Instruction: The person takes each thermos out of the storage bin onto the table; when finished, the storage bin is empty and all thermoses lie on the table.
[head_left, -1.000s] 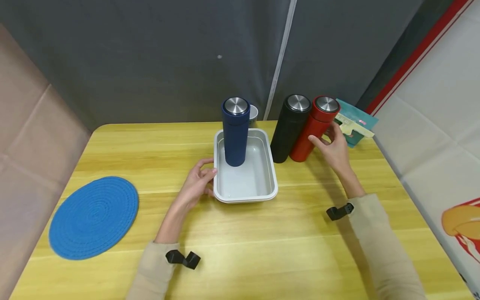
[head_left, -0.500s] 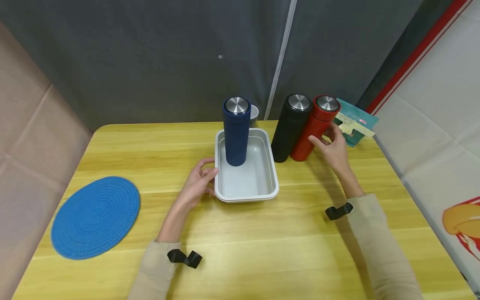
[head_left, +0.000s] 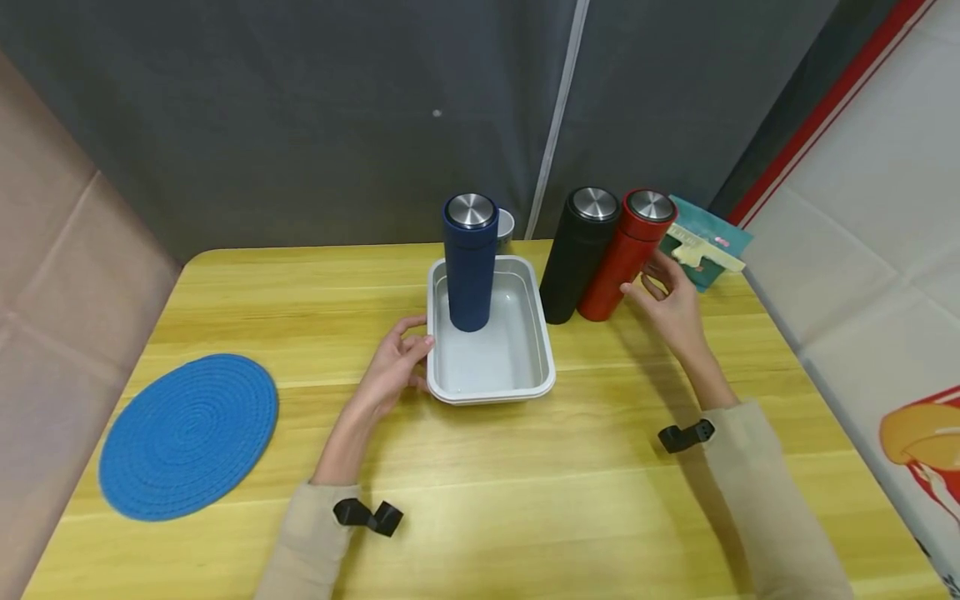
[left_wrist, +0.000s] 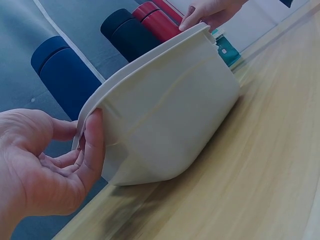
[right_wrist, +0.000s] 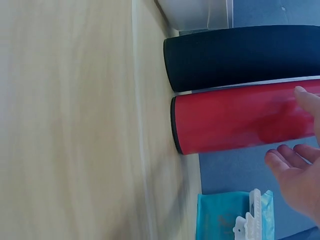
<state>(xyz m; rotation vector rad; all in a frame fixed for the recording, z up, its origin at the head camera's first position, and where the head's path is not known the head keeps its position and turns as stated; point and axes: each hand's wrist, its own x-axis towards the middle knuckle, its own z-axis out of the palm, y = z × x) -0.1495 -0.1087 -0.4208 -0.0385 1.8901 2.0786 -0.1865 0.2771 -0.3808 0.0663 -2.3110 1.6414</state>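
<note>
My left hand (head_left: 393, 367) pinches the left rim of a white plastic tub (head_left: 517, 371); in the left wrist view, thumb and fingers lie on either side of that rim. Upright inside the tub stands a navy blue thermos flask (head_left: 470, 283) with a steel-topped lid. To the tub's right are a black thermos flask (head_left: 576, 271) and a red thermos flask (head_left: 617, 267), side by side. My right hand (head_left: 672, 312) is at the red flask's right side. Its thumb overlaps the red flask (right_wrist: 225, 120) in the right wrist view, while the fingers are apart from it.
A round blue woven mat (head_left: 187, 437) lies on the table's left. Behind the red flask, a teal packet (head_left: 712, 229) with a cream clip (head_left: 703, 250) stands near the right wall. A small white cup (head_left: 506, 223) is partly hidden behind the navy flask. A dark curtain (head_left: 300, 125) hangs behind the table.
My right hand has loosened and drawn slightly back from the red flask. The left hand stays at the tub's rim, and the flasks stand where they were.
</note>
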